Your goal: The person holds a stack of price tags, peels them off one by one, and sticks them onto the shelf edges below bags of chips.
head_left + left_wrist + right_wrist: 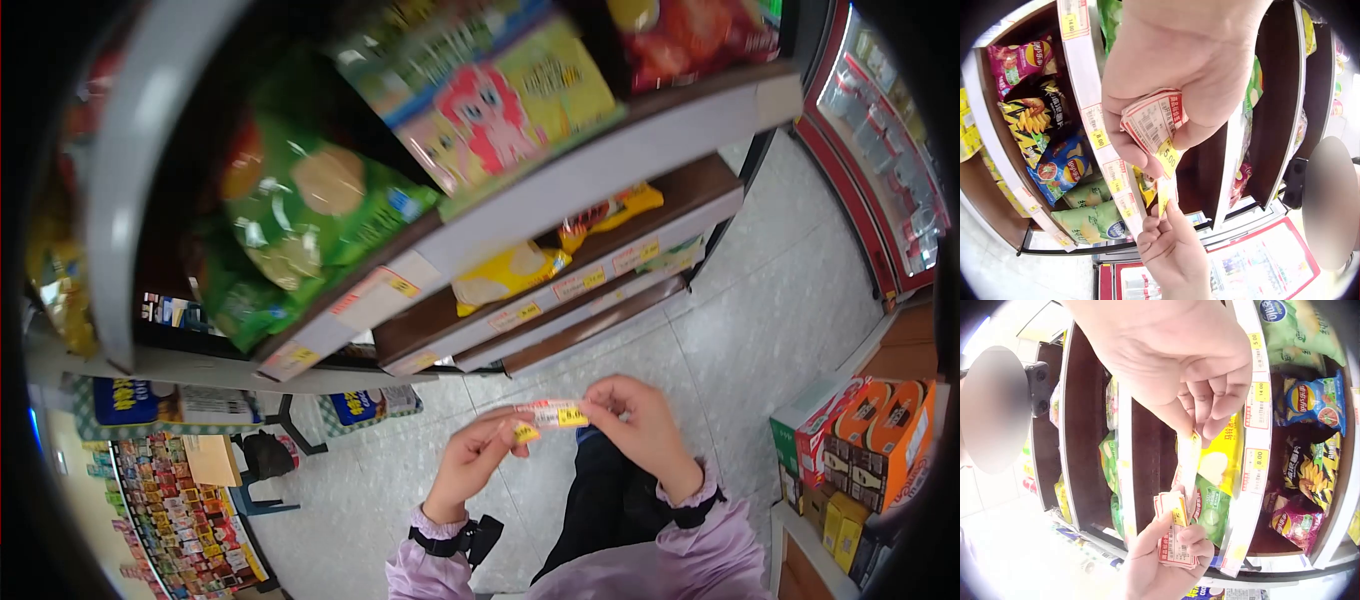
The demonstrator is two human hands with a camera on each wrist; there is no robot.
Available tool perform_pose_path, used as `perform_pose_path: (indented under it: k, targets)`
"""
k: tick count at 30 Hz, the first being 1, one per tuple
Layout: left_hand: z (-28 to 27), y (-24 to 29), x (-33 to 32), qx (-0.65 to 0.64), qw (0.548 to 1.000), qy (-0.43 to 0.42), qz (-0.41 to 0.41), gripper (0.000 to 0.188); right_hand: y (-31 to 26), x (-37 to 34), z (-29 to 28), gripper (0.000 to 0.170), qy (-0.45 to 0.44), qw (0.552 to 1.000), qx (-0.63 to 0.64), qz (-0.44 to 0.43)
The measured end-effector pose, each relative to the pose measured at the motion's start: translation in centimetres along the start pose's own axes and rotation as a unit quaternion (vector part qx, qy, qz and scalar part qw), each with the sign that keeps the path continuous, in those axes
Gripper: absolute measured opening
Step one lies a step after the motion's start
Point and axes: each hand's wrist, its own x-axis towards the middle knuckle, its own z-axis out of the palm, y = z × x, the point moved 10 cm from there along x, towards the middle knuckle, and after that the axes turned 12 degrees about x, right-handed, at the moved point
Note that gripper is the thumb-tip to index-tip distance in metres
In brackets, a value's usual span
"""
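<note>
My left hand grips a small stack of red-and-white price tags between thumb and fingers; the top tag shows a yellow 5.00 corner. With thumb and fingertips, my right hand pinches the far end of one price tag, which stretches between the two hands. In the right wrist view this single tag runs down from the right fingertips to the stack in the left hand, overlapping it there. Both hands are in front of the body, below the snack shelves.
A shelf edge with price labels passes close above the hands. Chip bags and a pink-pony package sit on the shelves. Boxed goods stand at the right, near a red-framed cooler. Tiled floor lies below.
</note>
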Motion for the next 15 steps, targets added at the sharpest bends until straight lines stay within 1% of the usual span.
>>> perform_pose_path:
  k: [1,2,4,6,7,8,9,11,14,15]
  targets:
    - [0.1,0.6,-0.6,0.008,1.0,-0.01,-0.009,0.025,-0.5,-0.6,0.1,0.011,-0.001,1.0,0.014,-0.005]
    - [-0.1,1.8,-1.2,0.011,1.0,-0.007,0.006,0.025,-1.1,-1.2,0.2,0.012,-0.001,1.0,0.027,-0.009]
    - [0.5,3.0,-2.1,0.054,0.998,-0.038,0.005,0.026,-2.9,-2.4,0.4,0.012,-0.001,0.999,0.012,-0.029]
    - [0.6,4.6,-3.2,0.032,0.998,-0.036,0.029,0.026,-4.0,-3.4,0.8,0.014,-0.004,1.0,0.002,-0.017]
    - [0.7,5.0,-3.7,0.02,0.999,-0.039,0.024,0.027,-4.8,-3.9,1.1,0.015,-0.016,1.0,-0.014,-0.009]
    - [0.7,5.4,-4.1,0.007,0.999,-0.042,0.018,0.027,-5.9,-4.3,1.1,0.015,-0.017,0.999,-0.025,-0.024]
    - [0.9,6.1,-4.5,0.005,0.998,-0.051,0.021,0.027,-6.5,-4.7,1.2,0.015,-0.02,0.999,-0.032,-0.02]
    - [1.0,7.5,-5.2,0.011,0.997,-0.057,0.044,0.027,-7.8,-5.2,1.5,0.016,-0.032,0.998,-0.046,-0.016]
    - [1.3,9.3,-6.0,0.025,0.994,-0.079,0.069,0.028,-10.6,-6.1,2.3,0.016,-0.049,0.995,-0.068,-0.05]
    - [1.5,10.0,-6.3,0.024,0.994,-0.08,0.075,0.028,-11.3,-6.4,2.5,0.016,-0.047,0.995,-0.075,-0.044]
